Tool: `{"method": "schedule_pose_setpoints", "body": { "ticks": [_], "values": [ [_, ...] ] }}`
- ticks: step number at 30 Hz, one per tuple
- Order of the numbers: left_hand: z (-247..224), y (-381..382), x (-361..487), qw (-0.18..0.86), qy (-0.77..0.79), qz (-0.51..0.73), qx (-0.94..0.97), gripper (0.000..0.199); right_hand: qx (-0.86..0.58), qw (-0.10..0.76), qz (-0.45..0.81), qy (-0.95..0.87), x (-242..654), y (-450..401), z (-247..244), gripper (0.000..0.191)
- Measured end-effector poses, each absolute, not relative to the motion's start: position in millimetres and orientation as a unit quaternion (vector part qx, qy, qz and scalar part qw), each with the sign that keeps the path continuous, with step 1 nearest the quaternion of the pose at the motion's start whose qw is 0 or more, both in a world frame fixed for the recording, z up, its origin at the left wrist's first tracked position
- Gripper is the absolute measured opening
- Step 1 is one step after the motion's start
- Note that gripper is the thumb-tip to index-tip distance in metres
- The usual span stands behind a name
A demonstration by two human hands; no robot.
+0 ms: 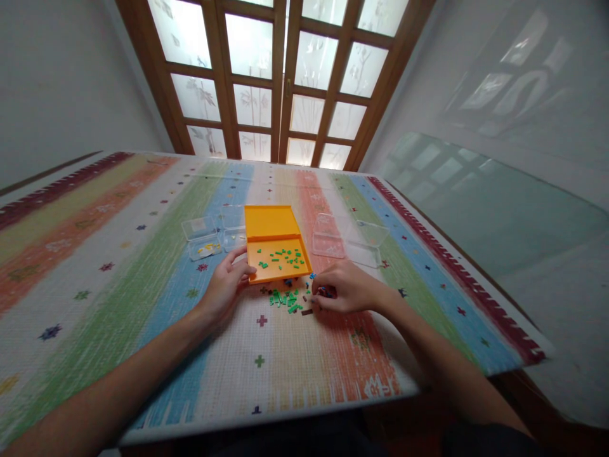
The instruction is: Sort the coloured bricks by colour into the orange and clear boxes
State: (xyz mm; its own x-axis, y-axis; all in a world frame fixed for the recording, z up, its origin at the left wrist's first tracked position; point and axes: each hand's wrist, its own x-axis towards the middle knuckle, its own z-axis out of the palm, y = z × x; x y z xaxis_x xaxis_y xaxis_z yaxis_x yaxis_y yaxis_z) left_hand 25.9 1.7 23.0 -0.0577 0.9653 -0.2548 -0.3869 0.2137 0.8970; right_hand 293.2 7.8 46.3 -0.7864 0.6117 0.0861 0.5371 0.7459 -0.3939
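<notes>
My left hand (229, 277) grips the left edge of an orange plastic box (269, 220), its thumb over the near corner. The box lies open with its lid laid back, and several small green building bricks (280, 259) are scattered in the near half. Just in front of it, more green bricks (284, 299) lie loose on the cloth, along with a few brown ones (307, 311). My right hand (349, 287) is at the right of this pile, fingers curled. Small blue and red pieces (326, 291) show by its fingertips; whether they are held is unclear.
Left of the orange box stand clear plastic boxes (190, 228), one with yellow pieces (209, 248) inside. More clear boxes (328, 245) stand open at its right. A striped tablecloth (190, 355) covers the table; its near edge is close to my body.
</notes>
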Motion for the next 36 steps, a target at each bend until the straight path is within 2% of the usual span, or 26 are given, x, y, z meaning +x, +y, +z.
{"method": "schedule_pose_setpoints", "body": {
  "ticks": [5,14,17,20,22,25,27,36],
  "values": [
    [24.7,1.3,26.4,0.609,0.479,0.553,0.305,0.058,-0.382,0.020,0.120,-0.916,290.8,6.9,23.0,0.016],
    [25.4,1.9,26.6,0.609,0.481,0.556,0.298,0.056,-0.434,-0.025,0.104,-0.895,280.0,8.3,18.2,0.018],
    [26.0,2.5,26.2,0.610,0.482,0.554,0.297,0.055,-0.404,-0.006,0.156,-0.901,277.3,9.9,25.8,0.015],
    [26.6,2.8,26.2,0.610,0.485,0.553,0.294,0.054,-0.341,0.047,0.251,-0.905,273.3,11.7,39.3,0.014],
    [26.5,2.5,26.4,0.611,0.485,0.551,0.296,0.053,-0.320,0.092,0.265,-0.905,268.5,14.7,49.5,0.014],
    [26.1,1.4,26.5,0.614,0.478,0.548,0.305,0.054,-0.345,0.141,0.206,-0.905,256.9,24.4,62.5,0.016],
    [25.8,0.7,26.3,0.617,0.473,0.546,0.312,0.055,-0.375,0.144,0.158,-0.902,246.5,33.6,68.2,0.017],
    [20.7,0.9,22.5,0.627,0.460,0.535,0.329,0.058,-0.453,0.077,0.052,-0.887,202.5,59.6,70.0,0.026]
  ]
}}
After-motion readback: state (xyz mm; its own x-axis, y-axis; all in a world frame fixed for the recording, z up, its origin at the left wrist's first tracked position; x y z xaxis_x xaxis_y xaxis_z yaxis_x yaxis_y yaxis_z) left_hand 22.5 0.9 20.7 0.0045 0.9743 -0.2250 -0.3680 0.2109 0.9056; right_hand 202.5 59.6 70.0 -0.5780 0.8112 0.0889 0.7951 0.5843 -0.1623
